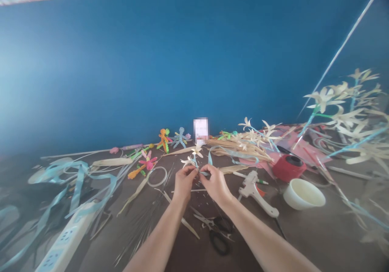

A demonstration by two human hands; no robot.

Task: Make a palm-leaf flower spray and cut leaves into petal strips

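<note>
Near the middle of the table, my left hand [185,181] pinches the thin stem of a small pale flower piece [197,150], whose petals stand above my fingertips. Close beside it, my right hand [214,183] has its fingers closed on a light blue ribbon [209,158] at the lower end of the stem. The fingertips of both hands nearly meet. Scissors with black handles [217,235] lie on the table below my hands, between my forearms. Small white scraps are scattered beneath the fingers.
To the right are a white glue gun [255,193], a white bowl [304,194], a red roll [288,167] and pale flowers on blue stems [349,114]. Leftward lie a power strip [68,237], blue ribbons [80,179], thin wires [142,219] and a clear ring [157,176]. Colourful figures [164,139] stand behind.
</note>
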